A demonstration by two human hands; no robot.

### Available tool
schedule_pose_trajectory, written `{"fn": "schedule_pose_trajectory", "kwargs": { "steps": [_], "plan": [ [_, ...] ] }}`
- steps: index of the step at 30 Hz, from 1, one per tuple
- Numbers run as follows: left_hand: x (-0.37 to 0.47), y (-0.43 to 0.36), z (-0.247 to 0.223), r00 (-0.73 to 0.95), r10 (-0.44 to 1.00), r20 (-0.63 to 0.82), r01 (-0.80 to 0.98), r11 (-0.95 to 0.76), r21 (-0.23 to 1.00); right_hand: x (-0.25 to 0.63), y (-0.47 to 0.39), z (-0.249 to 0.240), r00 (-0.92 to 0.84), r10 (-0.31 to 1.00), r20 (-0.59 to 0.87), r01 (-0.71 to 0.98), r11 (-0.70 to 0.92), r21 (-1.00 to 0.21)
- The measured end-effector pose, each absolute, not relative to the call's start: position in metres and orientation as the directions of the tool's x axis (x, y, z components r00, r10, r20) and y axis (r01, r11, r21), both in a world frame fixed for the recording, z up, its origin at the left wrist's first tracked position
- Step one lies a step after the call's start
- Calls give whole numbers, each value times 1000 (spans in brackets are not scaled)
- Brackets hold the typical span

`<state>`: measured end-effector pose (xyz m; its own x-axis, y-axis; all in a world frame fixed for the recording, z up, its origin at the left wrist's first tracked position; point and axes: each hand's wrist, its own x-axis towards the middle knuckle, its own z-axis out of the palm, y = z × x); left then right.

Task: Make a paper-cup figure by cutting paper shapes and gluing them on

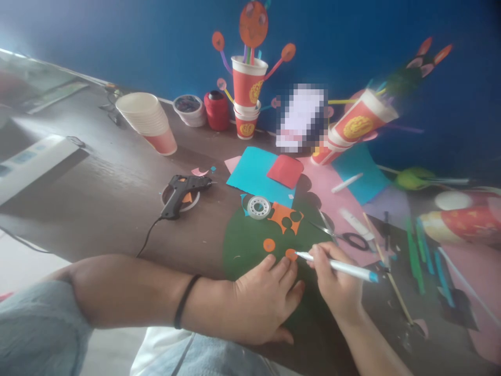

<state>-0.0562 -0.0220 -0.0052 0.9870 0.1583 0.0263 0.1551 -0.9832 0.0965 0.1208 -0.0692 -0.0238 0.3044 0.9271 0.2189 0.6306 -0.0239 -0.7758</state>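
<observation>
My left hand [270, 297] lies flat on a dark green paper sheet [245, 240], fingers stretched out, with the fingertips at the lower edge of a small orange paper circle [290, 254]. Between the fingers of my right hand [338, 282] is a white marker [344, 268] with a light blue end; its tip meets that circle. A second orange circle [269, 245] rests just to the left, bearing a small mark in its middle. Behind them are an orange paper offcut [279, 214] with round holes and a white tape roll [259, 208].
A black glue gun [182, 193] rests on a tape ring at left, its cord trailing forward. Stacked paper cups [146, 120] and two red cup figures [250, 86] stand behind. Scissors [352, 240], pink paper [324, 183], blue paper [250, 175] and colored strips [417, 256] lie around.
</observation>
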Motion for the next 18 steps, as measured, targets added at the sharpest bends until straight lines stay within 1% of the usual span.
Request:
{"fn": "schedule_pose_trajectory", "kwargs": {
  "steps": [2,5,9,13,18],
  "plan": [
    [-56,-23,-6,987,158,31,155,-983,95,120,-70,-23,331,918,219,585,-17,-811],
    [-57,-24,-7,987,154,32,151,-985,86,119,-70,-20,306,933,188,554,-14,-832],
    [-57,-23,-5,988,149,26,147,-986,76,118,-68,-16,276,943,184,606,-22,-796],
    [-58,-22,-2,989,147,18,145,-987,64,119,-69,-17,218,957,191,646,5,-764],
    [-57,-22,-3,988,151,19,150,-986,67,120,-70,-18,254,946,201,663,-19,-748]
  ]
}}
